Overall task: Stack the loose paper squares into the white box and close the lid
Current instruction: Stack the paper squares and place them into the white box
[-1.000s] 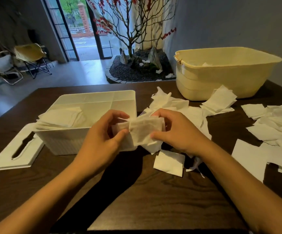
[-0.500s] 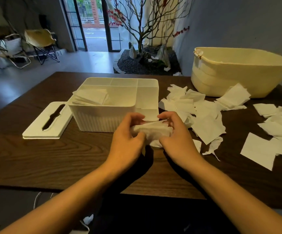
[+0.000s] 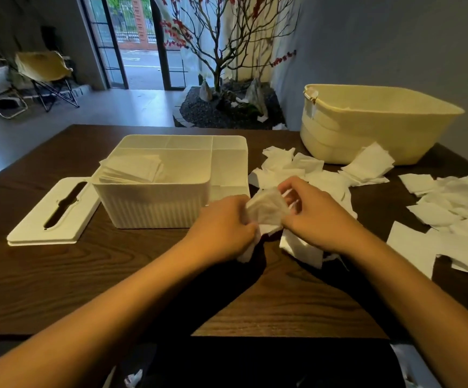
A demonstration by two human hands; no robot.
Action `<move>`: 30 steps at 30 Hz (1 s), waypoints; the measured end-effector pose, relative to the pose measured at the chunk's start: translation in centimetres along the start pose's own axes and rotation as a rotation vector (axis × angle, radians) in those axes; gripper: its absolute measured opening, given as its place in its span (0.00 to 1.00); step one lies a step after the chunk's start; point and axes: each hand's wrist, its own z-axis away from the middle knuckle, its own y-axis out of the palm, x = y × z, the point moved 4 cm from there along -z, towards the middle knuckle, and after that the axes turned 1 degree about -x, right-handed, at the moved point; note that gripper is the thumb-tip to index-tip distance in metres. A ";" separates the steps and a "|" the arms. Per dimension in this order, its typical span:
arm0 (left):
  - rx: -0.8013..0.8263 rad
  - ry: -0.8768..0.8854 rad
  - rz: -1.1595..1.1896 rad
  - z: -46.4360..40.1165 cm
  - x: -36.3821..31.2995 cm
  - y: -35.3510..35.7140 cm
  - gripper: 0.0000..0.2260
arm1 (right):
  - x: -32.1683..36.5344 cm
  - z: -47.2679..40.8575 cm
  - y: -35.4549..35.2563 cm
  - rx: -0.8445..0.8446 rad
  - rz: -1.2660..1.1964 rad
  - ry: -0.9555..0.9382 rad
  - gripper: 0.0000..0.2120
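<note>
White paper squares (image 3: 265, 210) fill our grasp just right of the white box (image 3: 154, 203); our left hand (image 3: 223, 226) and right hand (image 3: 315, 217) both pinch this small crumpled bundle, and how many sheets it holds we cannot tell; our fingers hide its edges. Inside the box a neat stack (image 3: 130, 169) sits against the left wall; its divided far compartments look bare. Left of the box lies the slotted lid (image 3: 55, 211), flat on the dark wooden table (image 3: 93, 275); right of the box loose squares (image 3: 448, 208) sprawl, some cut off by the frame; a cream tub (image 3: 378, 124) stands beyond them.
</note>
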 end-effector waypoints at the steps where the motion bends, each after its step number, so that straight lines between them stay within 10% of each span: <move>1: -0.042 0.014 0.033 0.2 0.1 0.5 0.05 | -0.5 -0.1 -0.2 0.072 0.130 0.039 0.12; 5: -0.149 0.051 0.143 0.6 -0.2 1.9 0.05 | -2.6 -0.1 0.2 0.317 0.490 0.136 0.19; 12: -0.267 0.137 0.435 -0.3 -2.6 1.8 0.10 | -3.6 -2.2 -2.0 0.380 0.152 0.041 0.06; 21: -0.184 0.063 0.762 -3.9 -2.9 6.2 0.10 | -7.6 -4.2 -7.1 0.031 -0.872 0.146 0.09; 30: -0.132 0.016 0.945 -6.6 -2.2 8.9 0.12 | -8.4 -4.4 -4.3 -0.134 -1.002 0.336 0.08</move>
